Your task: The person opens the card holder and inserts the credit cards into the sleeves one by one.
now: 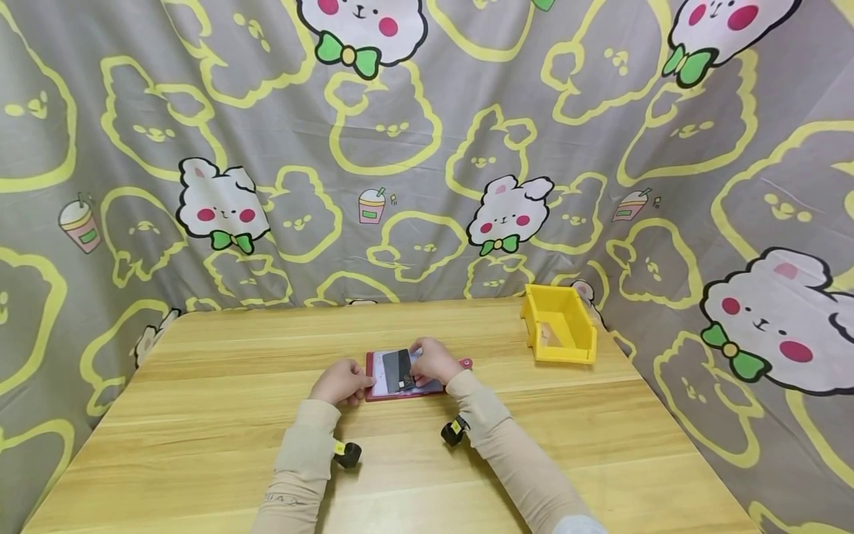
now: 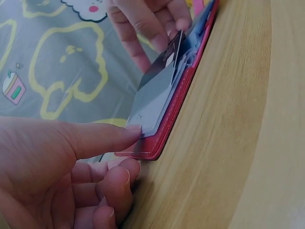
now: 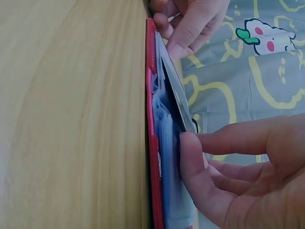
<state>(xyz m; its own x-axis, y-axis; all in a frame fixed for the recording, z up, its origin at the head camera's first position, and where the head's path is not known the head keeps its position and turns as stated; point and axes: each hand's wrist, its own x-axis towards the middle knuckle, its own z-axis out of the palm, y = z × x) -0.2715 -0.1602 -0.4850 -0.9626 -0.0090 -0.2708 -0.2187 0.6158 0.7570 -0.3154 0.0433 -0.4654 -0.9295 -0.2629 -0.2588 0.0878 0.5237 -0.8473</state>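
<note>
A red card holder (image 1: 370, 363) lies spread on the wooden table, its clear plastic sleeves (image 3: 174, 176) stacked inside. My left hand (image 1: 342, 382) grips its left edge, thumb on the sleeve corner and the other fingers curled by the red cover. From the right, my right hand (image 1: 432, 361) pinches a dark card (image 2: 167, 59) between thumb and fingers. This card slants up off the sleeves, its lower part over or within a clear sleeve (image 2: 150, 109). In the right wrist view the thumb covers part of the card's edge.
A yellow plastic bin (image 1: 562, 354) stands at the back right of the table (image 1: 200, 415), a small pale piece (image 1: 545, 335) inside it. A red snap strap (image 1: 466, 364) sticks out right of the holder. A patterned grey curtain (image 1: 414, 148) hangs behind and at the sides.
</note>
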